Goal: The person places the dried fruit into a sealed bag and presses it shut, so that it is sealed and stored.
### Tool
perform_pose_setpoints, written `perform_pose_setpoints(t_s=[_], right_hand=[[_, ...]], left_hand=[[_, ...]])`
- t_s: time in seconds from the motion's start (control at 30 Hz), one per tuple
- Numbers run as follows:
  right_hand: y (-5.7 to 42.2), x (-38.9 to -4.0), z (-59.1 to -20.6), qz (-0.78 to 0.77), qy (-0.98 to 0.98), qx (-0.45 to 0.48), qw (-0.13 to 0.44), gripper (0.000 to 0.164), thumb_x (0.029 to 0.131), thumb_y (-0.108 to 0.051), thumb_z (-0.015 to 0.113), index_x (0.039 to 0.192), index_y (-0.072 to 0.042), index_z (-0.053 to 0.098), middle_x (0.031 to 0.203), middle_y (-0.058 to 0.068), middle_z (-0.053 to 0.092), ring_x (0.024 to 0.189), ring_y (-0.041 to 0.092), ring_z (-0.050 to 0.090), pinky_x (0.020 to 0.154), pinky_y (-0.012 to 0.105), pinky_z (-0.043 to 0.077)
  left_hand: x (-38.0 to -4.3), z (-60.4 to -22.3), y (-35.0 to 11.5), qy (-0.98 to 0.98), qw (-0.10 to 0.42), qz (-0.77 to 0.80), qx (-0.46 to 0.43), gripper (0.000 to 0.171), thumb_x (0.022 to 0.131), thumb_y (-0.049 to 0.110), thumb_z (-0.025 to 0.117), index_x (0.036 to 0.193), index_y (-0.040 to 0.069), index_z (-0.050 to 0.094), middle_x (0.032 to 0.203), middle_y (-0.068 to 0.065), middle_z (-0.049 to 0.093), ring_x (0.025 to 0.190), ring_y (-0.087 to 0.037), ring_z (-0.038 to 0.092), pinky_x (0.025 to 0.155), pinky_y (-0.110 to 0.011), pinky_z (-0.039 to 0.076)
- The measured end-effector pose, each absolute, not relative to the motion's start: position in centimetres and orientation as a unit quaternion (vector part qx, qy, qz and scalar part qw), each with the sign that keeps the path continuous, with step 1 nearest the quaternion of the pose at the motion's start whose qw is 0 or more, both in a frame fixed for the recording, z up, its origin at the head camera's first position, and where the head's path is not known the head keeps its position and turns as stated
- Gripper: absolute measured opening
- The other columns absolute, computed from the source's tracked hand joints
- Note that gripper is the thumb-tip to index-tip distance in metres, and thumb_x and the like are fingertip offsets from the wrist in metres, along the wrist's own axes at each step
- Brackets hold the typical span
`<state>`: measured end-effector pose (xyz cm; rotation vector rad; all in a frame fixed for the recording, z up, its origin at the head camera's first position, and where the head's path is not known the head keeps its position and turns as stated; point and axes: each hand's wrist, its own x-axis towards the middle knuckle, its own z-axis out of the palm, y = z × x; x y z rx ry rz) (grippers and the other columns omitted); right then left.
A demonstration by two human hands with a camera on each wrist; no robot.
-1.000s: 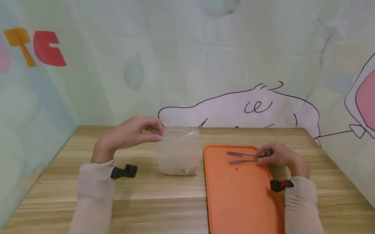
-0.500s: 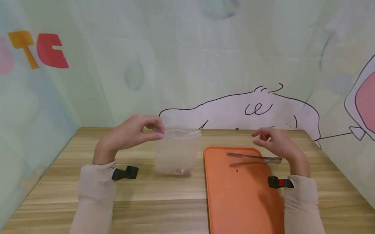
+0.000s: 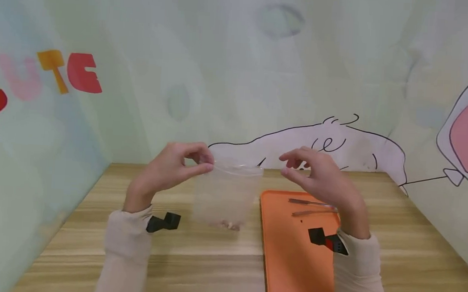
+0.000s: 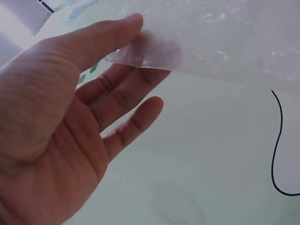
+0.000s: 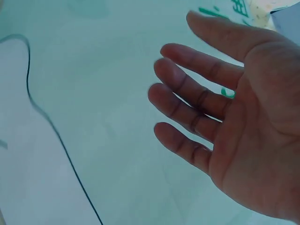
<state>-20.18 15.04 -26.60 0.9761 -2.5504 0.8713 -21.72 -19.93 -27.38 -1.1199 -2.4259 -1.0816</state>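
A clear zip-lock bag (image 3: 227,197) hangs upright over the table, with a few small pale and brownish bits (image 3: 230,225) at its bottom. My left hand (image 3: 176,167) pinches the bag's upper left corner between thumb and fingers; the left wrist view shows the plastic edge (image 4: 154,58) between them. To the right of the bag, my right hand (image 3: 316,175) is in the air, apart from it. In the right wrist view its fingers (image 5: 187,108) are relaxed and hold nothing. Metal tongs (image 3: 311,203) lie on the orange tray (image 3: 291,256), their rear end hidden behind the right hand.
A tiny dark speck (image 3: 302,221) lies on the tray below the tongs. The wood-grain table (image 3: 194,273) meets a printed curtain (image 3: 149,91) at the back and sides. Dark camera mounts (image 3: 165,222) sit on both wrists.
My right hand has let go of the tongs on the tray, risen and moved left towards the bag. The left hand still holds the bag's corner. The head view has shifted slightly.
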Motion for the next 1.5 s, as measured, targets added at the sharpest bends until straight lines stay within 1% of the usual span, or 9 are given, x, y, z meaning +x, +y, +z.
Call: perform_pose_setpoints(t_s=[0.17,0.27,0.4,0.5,0.73,1.0,1.2,1.37,1.5], right_hand=[[12.3,-20.2,-26.9,0.342,-0.853,0.377,0.117,0.008,0.097,-0.018,0.068,0.104,-0.014,0.070,0.091,-0.009,0.065,0.088,0.010,0.059,0.083,0.038,0.049],[11.4,-20.4,-27.1,0.374,-0.839,0.376,0.122,0.005,0.098,-0.016,0.066,0.096,-0.014,0.069,0.087,-0.008,0.065,0.085,0.012,0.059,0.076,0.032,0.049],[10.8,-20.5,-27.2,0.416,-0.822,0.373,0.108,0.006,0.099,-0.016,0.065,0.096,-0.012,0.068,0.089,-0.004,0.065,0.088,0.014,0.058,0.065,0.028,0.051],[10.2,-20.6,-27.3,0.443,-0.805,0.380,0.104,0.007,0.099,-0.015,0.065,0.097,-0.009,0.067,0.091,-0.002,0.064,0.089,0.016,0.058,0.066,0.029,0.052],[9.4,-20.7,-27.3,0.446,-0.764,0.432,0.175,0.009,0.100,0.001,0.056,0.097,-0.007,0.056,0.084,-0.001,0.052,0.082,0.017,0.052,0.060,0.026,0.045],[9.2,-20.4,-27.2,0.411,-0.753,0.454,0.239,0.013,0.096,0.007,0.061,0.095,-0.005,0.056,0.083,-0.002,0.053,0.078,0.014,0.053,0.064,0.028,0.046],[8.6,-20.3,-27.3,0.415,-0.744,0.474,0.222,0.006,0.099,-0.005,0.061,0.097,-0.005,0.056,0.086,-0.001,0.054,0.081,0.014,0.054,0.070,0.028,0.047],[8.3,-20.3,-27.4,0.412,-0.733,0.494,0.221,0.018,0.102,-0.022,0.057,0.097,-0.005,0.055,0.087,0.000,0.054,0.082,0.014,0.053,0.074,0.027,0.047],[8.0,-20.1,-27.4,0.413,-0.732,0.500,0.209,0.016,0.103,-0.021,0.056,0.096,-0.006,0.055,0.086,-0.001,0.053,0.080,0.013,0.052,0.075,0.029,0.048]], left_hand=[[-21.3,-27.7,-19.6,-0.809,0.154,-0.404,-0.398,0.009,0.092,0.010,0.074,0.095,0.017,0.069,0.085,0.009,0.067,0.079,-0.009,0.064,0.065,-0.026,0.051],[-21.2,-27.6,-19.6,-0.790,0.171,-0.425,-0.408,0.013,0.090,0.005,0.075,0.095,0.016,0.070,0.084,0.010,0.067,0.077,-0.010,0.064,0.071,-0.026,0.051],[-21.1,-27.1,-19.8,-0.771,0.189,-0.445,-0.414,0.015,0.088,0.000,0.075,0.095,0.013,0.070,0.083,0.009,0.068,0.075,-0.011,0.065,0.072,-0.025,0.051],[-21.0,-26.8,-19.9,-0.760,0.197,-0.460,-0.415,0.016,0.088,-0.004,0.074,0.095,0.011,0.070,0.082,0.006,0.068,0.075,-0.012,0.066,0.073,-0.024,0.051],[-20.2,-25.9,-19.8,-0.756,0.201,-0.465,-0.414,0.020,0.088,-0.006,0.072,0.102,0.007,0.066,0.086,0.002,0.066,0.077,-0.014,0.066,0.068,-0.023,0.051],[-18.6,-25.2,-18.1,-0.789,0.233,-0.386,-0.417,0.032,0.088,0.007,0.077,0.117,0.009,0.064,0.093,0.003,0.065,0.081,-0.010,0.062,0.062,-0.025,0.050],[-17.4,-24.9,-16.6,-0.819,0.243,-0.317,-0.412,0.029,0.091,0.018,0.075,0.116,0.006,0.067,0.093,0.001,0.065,0.073,-0.008,0.060,0.064,-0.025,0.051],[-17.1,-24.9,-16.2,-0.832,0.233,-0.317,-0.391,0.023,0.092,0.018,0.074,0.112,0.007,0.069,0.091,0.003,0.065,0.072,-0.005,0.058,0.064,-0.024,0.051],[-17.1,-24.9,-16.2,-0.835,0.218,-0.331,-0.382,0.013,0.093,0.016,0.072,0.103,0.008,0.071,0.087,0.004,0.066,0.072,-0.006,0.057,0.065,-0.027,0.050]])
